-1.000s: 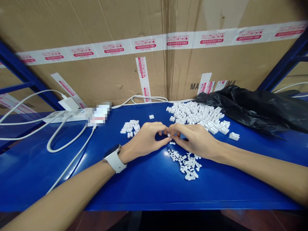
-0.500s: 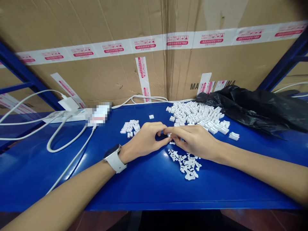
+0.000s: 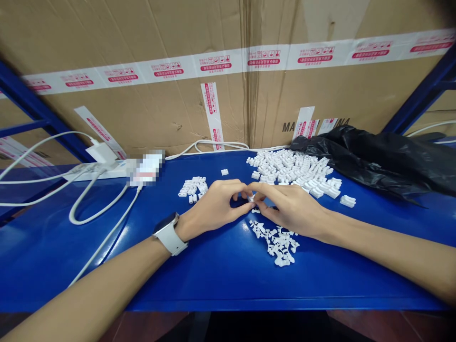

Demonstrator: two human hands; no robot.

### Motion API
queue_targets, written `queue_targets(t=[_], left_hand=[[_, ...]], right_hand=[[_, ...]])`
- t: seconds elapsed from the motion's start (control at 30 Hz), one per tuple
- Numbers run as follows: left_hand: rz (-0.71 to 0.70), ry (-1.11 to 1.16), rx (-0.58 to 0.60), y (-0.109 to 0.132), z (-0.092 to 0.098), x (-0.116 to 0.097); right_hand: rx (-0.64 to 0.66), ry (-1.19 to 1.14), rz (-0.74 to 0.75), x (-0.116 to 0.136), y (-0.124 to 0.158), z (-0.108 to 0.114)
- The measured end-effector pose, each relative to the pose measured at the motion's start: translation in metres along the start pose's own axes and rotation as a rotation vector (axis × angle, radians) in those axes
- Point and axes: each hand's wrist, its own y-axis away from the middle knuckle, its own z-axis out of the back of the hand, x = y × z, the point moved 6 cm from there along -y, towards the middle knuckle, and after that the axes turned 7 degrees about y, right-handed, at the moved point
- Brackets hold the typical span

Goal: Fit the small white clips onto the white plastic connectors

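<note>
Between the fingertips of both hands is a small white plastic piece, mostly covered by the fingers. My left hand, with a watch on its wrist, pinches it from the left. From the right, my right hand closes thumb and forefinger on the same piece. Just below the fingertips lies a thin white bit. Nearer the front edge is a heap of flat, curvy white pieces. A large pile of blocky white parts spreads behind my right hand, and a smaller group sits beyond my left.
A cardboard box stands along the back of the blue table. On the left are a power strip, charging cables and a blurred-out object. A black plastic bag lies at the right rear.
The fingers of my right hand have shifted slightly at the pinch, and a little more of the white piece shows. Both arms stay in nearly the same place.
</note>
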Motion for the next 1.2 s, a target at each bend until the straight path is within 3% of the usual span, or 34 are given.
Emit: queue_targets(t=[0.33, 0.77, 1.2], left_hand=[[-0.02, 0.006, -0.022, 0.0012, -0.0006, 0.0011], [-0.013, 0.002, 0.004, 0.0004, -0.0006, -0.0015], [-0.024, 0.03, 0.012, 0.0012, 0.0015, -0.0024]], right_hand=[[-0.037, 0.009, -0.031, -0.0011, -0.0009, -0.0003], [0.019, 0.065, 0.045, -0.0004, -0.0012, -0.0041], [0.069, -0.017, 0.012, -0.0051, -0.0017, -0.0013]])
